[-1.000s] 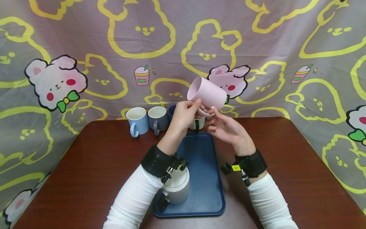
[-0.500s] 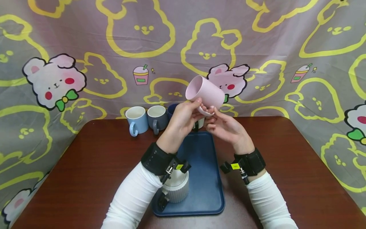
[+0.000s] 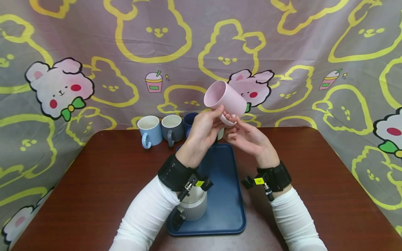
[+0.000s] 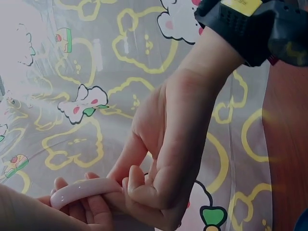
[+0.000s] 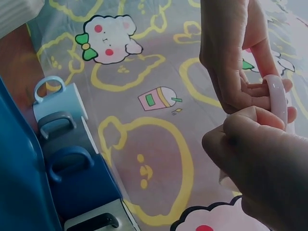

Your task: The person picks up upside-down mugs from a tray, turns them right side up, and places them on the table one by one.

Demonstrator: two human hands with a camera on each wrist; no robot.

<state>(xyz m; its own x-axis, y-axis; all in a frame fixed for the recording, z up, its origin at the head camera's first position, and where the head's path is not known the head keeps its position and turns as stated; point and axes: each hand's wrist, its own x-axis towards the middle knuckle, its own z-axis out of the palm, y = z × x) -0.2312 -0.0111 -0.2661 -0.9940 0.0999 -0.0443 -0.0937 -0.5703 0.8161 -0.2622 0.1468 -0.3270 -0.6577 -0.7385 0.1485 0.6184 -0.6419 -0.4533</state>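
Note:
A pale pink mug (image 3: 224, 98) is held up in the air over the far end of a dark blue tray (image 3: 226, 205), tilted with its mouth to the upper left. My left hand (image 3: 205, 127) grips it from below, thumb on the wall and fingers curled at the handle (image 3: 228, 121). My right hand (image 3: 242, 134) pinches the same handle from the right. In the left wrist view the left hand (image 4: 137, 187) curls round the pink handle (image 4: 84, 188). In the right wrist view the right hand (image 5: 262, 159) meets the handle (image 5: 280, 103).
A ribbed whitish mug (image 3: 194, 207) stands on the tray's near left, partly under my left wrist. Along the table's back edge stand a light blue mug (image 3: 150, 130), a grey mug (image 3: 172, 128), a dark blue mug (image 3: 190, 121) and a white one (image 3: 221, 133) behind my hands. A patterned cloth hangs behind.
Both hands have kept their hold on the pink mug and turned it slightly, so its mouth faces a little more toward me. The hands drifted slightly up.

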